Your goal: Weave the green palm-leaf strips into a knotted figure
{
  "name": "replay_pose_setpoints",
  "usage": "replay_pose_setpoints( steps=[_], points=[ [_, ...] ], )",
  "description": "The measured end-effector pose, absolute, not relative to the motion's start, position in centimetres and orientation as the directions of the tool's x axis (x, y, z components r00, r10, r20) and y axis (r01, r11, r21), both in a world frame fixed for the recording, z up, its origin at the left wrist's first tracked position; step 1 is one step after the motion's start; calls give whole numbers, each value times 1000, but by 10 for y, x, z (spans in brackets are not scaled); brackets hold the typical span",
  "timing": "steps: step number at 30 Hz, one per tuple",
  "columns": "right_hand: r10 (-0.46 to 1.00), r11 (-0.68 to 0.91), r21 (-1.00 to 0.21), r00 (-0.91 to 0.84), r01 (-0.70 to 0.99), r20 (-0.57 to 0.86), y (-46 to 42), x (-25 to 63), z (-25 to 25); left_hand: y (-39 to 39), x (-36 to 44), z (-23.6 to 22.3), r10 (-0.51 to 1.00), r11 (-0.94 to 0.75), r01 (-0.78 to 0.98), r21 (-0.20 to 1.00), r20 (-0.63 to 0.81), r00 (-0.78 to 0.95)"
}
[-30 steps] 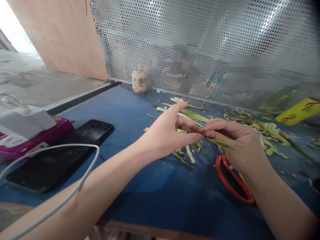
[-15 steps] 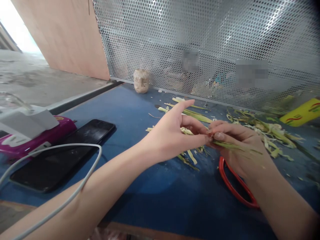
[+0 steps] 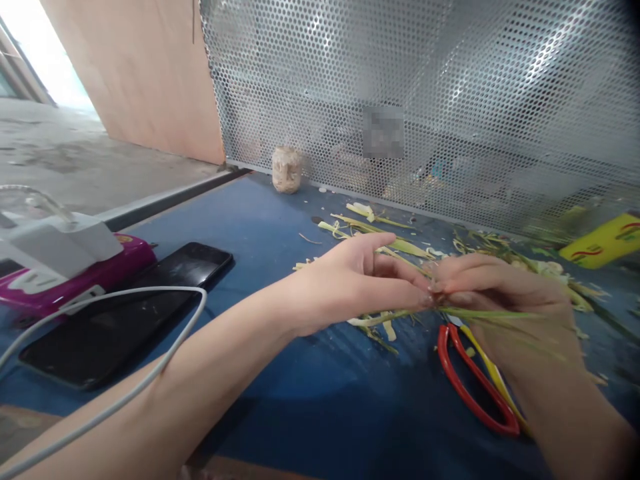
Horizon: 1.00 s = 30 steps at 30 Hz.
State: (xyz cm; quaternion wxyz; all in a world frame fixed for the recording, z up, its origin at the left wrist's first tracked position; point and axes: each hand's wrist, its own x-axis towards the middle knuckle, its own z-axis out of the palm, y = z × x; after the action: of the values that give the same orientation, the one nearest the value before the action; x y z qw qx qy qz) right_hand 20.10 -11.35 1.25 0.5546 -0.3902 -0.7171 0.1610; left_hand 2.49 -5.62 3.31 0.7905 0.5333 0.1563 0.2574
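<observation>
Stems (image 3: 505,315), thin and green, are pinched at one end by the fingertips of the left hand (image 3: 345,287) and right hand (image 3: 520,293), which meet above the blue tabletop (image 3: 300,393), right of centre; two-handed support probably steadies them. Red-handled scissors (image 3: 511,425) lie on the near side, perhaps for easy reach, pale peelings (image 3: 409,249) farther off.
</observation>
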Motion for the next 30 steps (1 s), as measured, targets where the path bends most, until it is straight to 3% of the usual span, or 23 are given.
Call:
replay_pose_setpoints(
  steps=[11,18,23,30],
  points=[
    [651,684,-532,-89,499,754,-122,196,20,-52,23,23,447,391,-296,872,101,889],
    [460,688,-294,-85,664,884,-126,200,6,-49,22,23,347,487,-248,838,75,935],
    [546,660,-300,-165,689,821,-130,200,10,-52,23,26,378,464,-224,857,37,925],
    [586,647,-396,-93,652,805,-130,197,11,-50,23,26,340,507,-211,836,31,940]
  ],
)
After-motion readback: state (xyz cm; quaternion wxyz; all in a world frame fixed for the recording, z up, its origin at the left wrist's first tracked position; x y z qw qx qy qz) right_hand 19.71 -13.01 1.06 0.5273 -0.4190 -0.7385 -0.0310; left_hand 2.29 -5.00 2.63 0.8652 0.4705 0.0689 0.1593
